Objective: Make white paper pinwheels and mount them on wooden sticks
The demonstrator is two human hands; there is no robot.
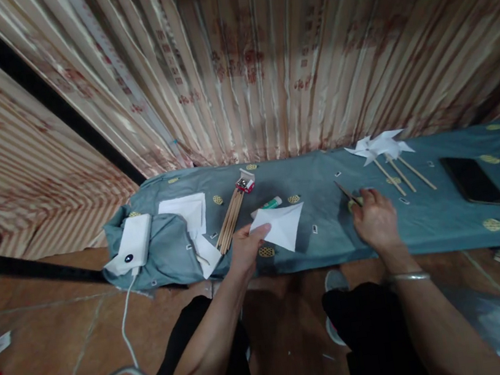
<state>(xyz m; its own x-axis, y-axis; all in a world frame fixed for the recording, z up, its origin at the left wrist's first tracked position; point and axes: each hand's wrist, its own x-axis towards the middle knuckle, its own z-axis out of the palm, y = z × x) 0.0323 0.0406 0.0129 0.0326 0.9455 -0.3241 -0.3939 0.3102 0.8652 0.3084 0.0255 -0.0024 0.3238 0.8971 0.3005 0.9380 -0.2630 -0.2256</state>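
Observation:
My left hand (245,249) pinches one corner of a white square sheet of paper (278,225), which is held above the cloth with its corners slightly curved. My right hand (377,219) is closed around the handles of a pair of scissors (346,192), low over the table. The blades point away to the upper left, and the fingers partly hide the handles. Beneath the sheet's far edge a green and white glue stick (272,203) lies on the cloth. Several wooden sticks (231,220) lie left of it, by a small red and white box (245,182) of shiny metal pieces.
Several white paper pinwheels (381,145) on sticks lie at the back right, with a dark phone (473,180) beyond them. White paper sheets (188,211) and a cabled white power bank (135,242) occupy the left end. A patterned curtain (253,75) hangs behind the cloth-covered table (333,250).

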